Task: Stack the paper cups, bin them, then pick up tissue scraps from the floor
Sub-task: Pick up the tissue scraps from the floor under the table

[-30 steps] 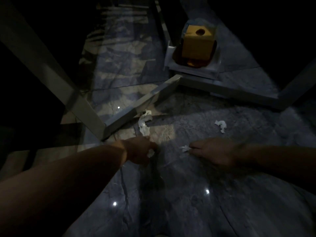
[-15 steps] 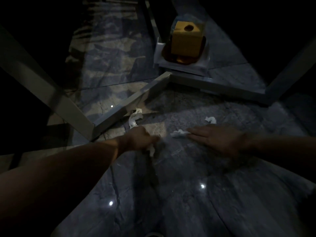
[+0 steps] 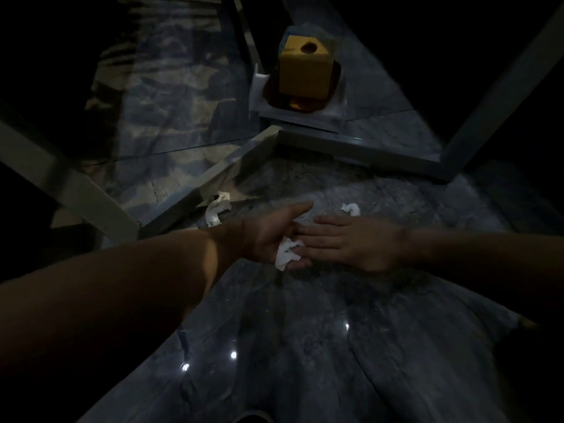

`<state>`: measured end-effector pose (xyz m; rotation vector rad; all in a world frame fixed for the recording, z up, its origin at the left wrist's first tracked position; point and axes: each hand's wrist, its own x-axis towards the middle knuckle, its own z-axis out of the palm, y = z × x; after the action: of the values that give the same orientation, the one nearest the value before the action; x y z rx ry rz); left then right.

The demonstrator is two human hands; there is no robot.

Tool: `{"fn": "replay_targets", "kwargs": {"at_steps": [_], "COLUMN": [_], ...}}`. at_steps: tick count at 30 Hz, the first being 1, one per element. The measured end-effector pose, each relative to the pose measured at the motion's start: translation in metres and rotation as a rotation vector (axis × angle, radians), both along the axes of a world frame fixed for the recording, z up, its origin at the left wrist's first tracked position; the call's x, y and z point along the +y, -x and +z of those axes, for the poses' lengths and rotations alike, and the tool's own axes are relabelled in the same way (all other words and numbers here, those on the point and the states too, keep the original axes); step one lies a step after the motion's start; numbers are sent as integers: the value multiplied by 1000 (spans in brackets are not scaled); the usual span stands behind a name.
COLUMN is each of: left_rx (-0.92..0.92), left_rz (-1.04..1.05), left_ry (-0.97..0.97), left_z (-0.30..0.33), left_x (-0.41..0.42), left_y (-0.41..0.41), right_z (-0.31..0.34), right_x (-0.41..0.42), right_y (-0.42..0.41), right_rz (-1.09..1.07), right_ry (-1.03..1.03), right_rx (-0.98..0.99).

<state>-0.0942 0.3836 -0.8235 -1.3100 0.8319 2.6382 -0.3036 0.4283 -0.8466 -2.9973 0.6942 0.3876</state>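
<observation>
Now left hand (image 3: 274, 236) palm-up, fingers spread wide — crumpled white tissue scrap (image 3: 287, 252) lies at its fingertips; right hand (image 3: 351, 242) flat, fingers extended, touching it.

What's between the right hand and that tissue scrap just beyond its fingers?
Nothing visible. The scrap lies on bare floor just past the right hand, with open tile between them. The left hand, palm up with collected tissue, sits off to the side, not in the path.
</observation>
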Motion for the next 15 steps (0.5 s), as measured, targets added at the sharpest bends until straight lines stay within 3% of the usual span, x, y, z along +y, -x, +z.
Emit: {"fn": "replay_targets", "kwargs": {"at_steps": [2, 9, 15], "left_rx": [-11, -238, -223], "left_rz": [15, 26, 160], "left_ry": [42, 484, 586], "left_z": [-1, -21, -37], "left_x": [2, -5, -21], "left_y": [9, 24, 11], "right_z": [2, 7, 11], "right_x": [2, 3, -16], "right_y": [1, 18, 75], "right_rz": [-19, -110, -601], "right_ry": [-2, -94, -26], "right_rx": [-14, -45, -17]}}
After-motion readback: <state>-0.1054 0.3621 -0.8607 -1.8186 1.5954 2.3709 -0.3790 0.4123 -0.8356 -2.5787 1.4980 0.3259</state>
